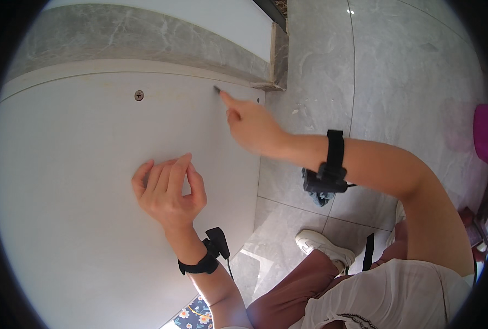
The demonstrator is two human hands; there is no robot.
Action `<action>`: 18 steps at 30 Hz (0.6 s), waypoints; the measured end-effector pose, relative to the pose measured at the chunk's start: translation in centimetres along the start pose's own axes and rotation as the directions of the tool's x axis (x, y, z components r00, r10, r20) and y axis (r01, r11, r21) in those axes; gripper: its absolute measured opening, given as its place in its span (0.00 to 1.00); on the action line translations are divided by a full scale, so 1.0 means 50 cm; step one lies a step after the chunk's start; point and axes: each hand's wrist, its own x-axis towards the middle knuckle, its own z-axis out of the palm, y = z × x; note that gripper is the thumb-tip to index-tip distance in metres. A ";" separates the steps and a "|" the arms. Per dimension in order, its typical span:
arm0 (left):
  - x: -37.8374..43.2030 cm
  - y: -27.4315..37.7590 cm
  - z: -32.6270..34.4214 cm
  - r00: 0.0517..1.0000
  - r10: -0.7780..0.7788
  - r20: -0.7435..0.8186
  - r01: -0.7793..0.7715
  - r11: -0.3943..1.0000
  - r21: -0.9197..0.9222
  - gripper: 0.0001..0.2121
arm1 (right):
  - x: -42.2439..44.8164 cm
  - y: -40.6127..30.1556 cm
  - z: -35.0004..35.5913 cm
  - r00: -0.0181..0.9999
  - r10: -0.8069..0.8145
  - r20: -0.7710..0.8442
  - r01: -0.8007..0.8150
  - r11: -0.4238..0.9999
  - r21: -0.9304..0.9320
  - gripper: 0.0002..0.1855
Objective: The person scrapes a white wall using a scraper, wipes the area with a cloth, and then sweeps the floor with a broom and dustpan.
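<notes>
A broad white panel lies before me, with a cross-head screw set in it near its far edge. My right hand is over the panel's far right part, its index finger stretched out. From that fingertip juts a small dark pointed piece, its tip against the panel near the seam; the rest of it is hidden in the hand. My left hand is over the middle of the panel with curled fingers. Its thumb and index tips meet, and whether something small is between them cannot be seen.
A grey marbled stone edging runs beyond the panel and ends at a corner post. A small dark hole shows near the panel's right edge. Grey cloth lies on the tiled floor. A magenta object stands far right.
</notes>
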 end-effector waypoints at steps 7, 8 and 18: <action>0.003 0.000 0.001 1.000 0.013 0.002 -0.013 1.000 0.025 0.07 | -0.009 0.003 0.003 0.996 -0.090 -0.007 0.090 0.996 -0.025 0.28; 0.004 0.000 0.003 1.000 0.017 -0.001 -0.017 0.999 0.032 0.06 | -0.015 0.004 0.010 0.984 -0.174 -0.030 0.171 0.981 -0.086 0.29; 0.005 0.002 -0.001 1.000 0.009 0.018 -0.009 0.999 0.032 0.06 | -0.015 -0.021 -0.011 0.996 -0.074 0.049 0.074 0.997 -0.014 0.29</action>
